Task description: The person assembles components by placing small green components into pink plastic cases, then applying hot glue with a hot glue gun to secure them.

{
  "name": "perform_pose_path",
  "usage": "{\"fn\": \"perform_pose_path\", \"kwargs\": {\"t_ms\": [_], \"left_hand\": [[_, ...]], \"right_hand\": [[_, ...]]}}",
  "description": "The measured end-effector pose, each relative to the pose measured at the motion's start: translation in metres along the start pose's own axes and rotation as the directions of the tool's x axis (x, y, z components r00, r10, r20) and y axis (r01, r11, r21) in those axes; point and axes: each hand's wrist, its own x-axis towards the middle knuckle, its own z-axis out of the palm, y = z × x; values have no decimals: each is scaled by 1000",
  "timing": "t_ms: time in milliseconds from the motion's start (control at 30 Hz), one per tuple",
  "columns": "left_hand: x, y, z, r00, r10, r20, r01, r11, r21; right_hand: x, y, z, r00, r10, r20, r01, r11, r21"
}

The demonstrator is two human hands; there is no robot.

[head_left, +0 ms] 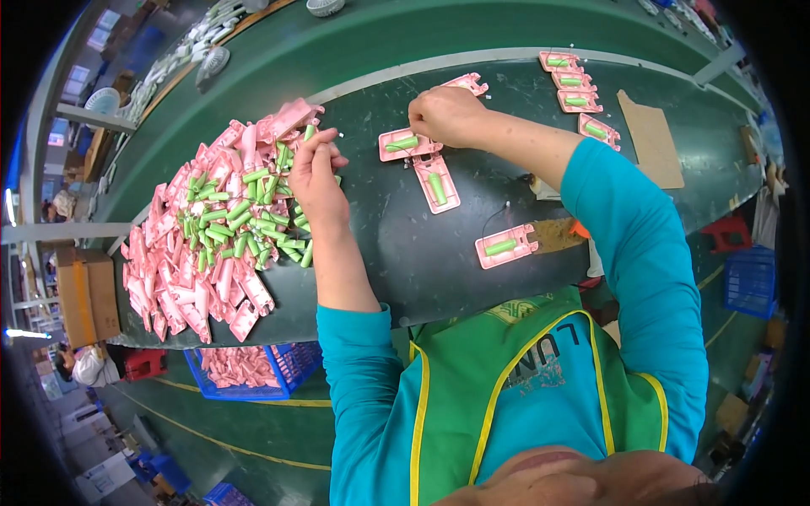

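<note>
At the right edge of a heap of pink plastic shells (181, 261) and green battery cells (240, 211), my left hand (321, 177) is raised with fingers pinched. A small white plug shows by its fingertips; what the pinch holds cannot be made out. My right hand (447, 116) is closed, fingers down, over the right end of a pink shell with a green cell (402, 144). Its fingertips are hidden. Just below lies another pink shell with a cell (436, 183), and a further pink shell (467, 83) sticks out beyond the hand.
The green worktop (371, 270) also bears a filled shell (506, 246) near me, a row of filled shells (571, 82) at far right, and a cardboard piece (651, 139). Along the far side runs a green belt (405, 38). A blue crate (295, 371) of pink parts stands below the near-left edge.
</note>
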Motion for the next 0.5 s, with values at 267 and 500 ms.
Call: {"fn": "perform_pose_path", "kwargs": {"t_ms": [267, 500], "left_hand": [[-5, 8, 11, 999, -48, 19, 42, 962, 270], [-33, 10, 11, 971, -204, 127, 109, 843, 527]], "right_hand": [[3, 13, -6, 966, -98, -240, 101, 995, 3], [-13, -4, -51, 976, 167, -137, -139, 972, 191]]}}
